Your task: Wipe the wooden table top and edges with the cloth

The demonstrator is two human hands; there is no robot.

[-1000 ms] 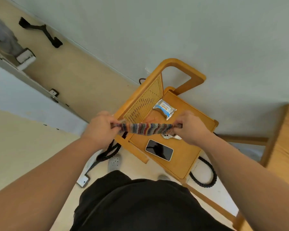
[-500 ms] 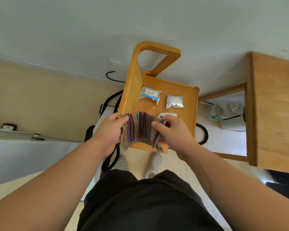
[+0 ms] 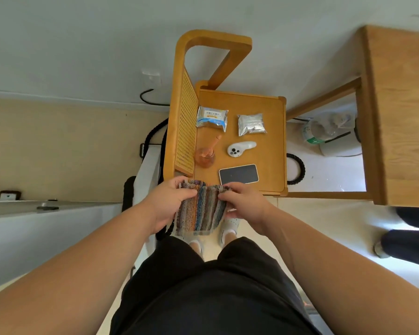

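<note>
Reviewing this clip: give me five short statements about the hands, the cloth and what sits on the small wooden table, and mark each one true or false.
1. Both hands hold the striped cloth. True: the left hand and right hand each have a grip on it.
2. The cloth lies flat on the table top. False: it hangs in the air at the near edge of the wooden table.
3. A phone lies screen up near the table's front edge. True.
4. The table holds only the phone. False: two packets, a white controller and an orange glass bottle are also there.
5. The bottle stands beside the woven side panel. True.
</note>
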